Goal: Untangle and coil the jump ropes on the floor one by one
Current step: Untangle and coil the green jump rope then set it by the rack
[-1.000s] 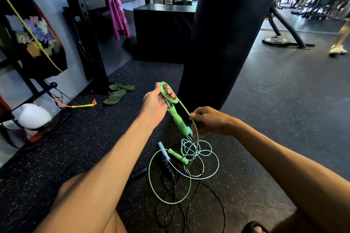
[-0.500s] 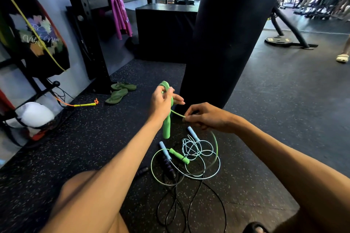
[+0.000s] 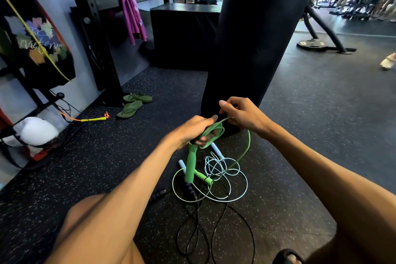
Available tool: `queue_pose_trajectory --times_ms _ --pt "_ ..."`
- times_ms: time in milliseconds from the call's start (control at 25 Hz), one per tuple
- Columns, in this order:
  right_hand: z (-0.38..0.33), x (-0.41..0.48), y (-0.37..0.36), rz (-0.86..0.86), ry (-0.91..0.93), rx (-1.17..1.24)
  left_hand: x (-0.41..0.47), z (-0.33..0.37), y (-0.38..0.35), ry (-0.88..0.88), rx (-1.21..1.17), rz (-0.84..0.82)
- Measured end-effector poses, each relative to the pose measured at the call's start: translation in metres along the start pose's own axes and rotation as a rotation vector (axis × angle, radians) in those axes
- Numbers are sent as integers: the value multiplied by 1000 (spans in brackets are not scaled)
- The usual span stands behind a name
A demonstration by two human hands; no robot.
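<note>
My left hand (image 3: 194,132) grips several turns of the green jump rope, and one green handle (image 3: 191,164) hangs down from that fist. My right hand (image 3: 241,113) pinches the green cord (image 3: 247,146) just right of the coil; the cord drops from there to the floor. The second green handle (image 3: 203,177) lies on the floor in the tangle. A light blue rope (image 3: 222,167) with pale blue handles lies looped there too. A black rope (image 3: 214,227) with dark handles (image 3: 191,189) trails toward me.
A big black punching bag (image 3: 252,34) stands just behind my hands. Green flip-flops (image 3: 134,104) and a yellow-orange rope handle (image 3: 94,118) lie at the left near a black rack (image 3: 90,28). A black box (image 3: 184,34) sits behind, and my left knee (image 3: 96,221) is low in view.
My right hand has swung up and to the right, carrying the green cord over my left hand. More green cord is lifted off the floor loop, and my left hand has turned downward.
</note>
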State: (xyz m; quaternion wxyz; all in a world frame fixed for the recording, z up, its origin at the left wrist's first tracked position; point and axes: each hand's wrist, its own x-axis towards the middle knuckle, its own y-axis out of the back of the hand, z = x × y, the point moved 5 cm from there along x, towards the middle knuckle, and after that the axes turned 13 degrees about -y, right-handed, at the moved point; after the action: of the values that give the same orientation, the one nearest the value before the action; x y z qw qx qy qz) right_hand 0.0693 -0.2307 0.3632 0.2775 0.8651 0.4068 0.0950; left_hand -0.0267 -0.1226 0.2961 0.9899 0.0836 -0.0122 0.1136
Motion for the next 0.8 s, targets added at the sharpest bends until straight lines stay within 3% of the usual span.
queue_pose_trajectory --times_ms 200,480,640,800 --pt "19 14 14 65 -84 133 -7 14 4 -23 -326 -38" --pt "31 12 -13 -124 -198 238 -3 25 18 -188 -855 96" --pt "41 2 -35 -392 -300 230 0 23 33 -263 -979 337" --pt "47 -10 -50 -575 -359 133 -1 11 62 -286 -915 670"
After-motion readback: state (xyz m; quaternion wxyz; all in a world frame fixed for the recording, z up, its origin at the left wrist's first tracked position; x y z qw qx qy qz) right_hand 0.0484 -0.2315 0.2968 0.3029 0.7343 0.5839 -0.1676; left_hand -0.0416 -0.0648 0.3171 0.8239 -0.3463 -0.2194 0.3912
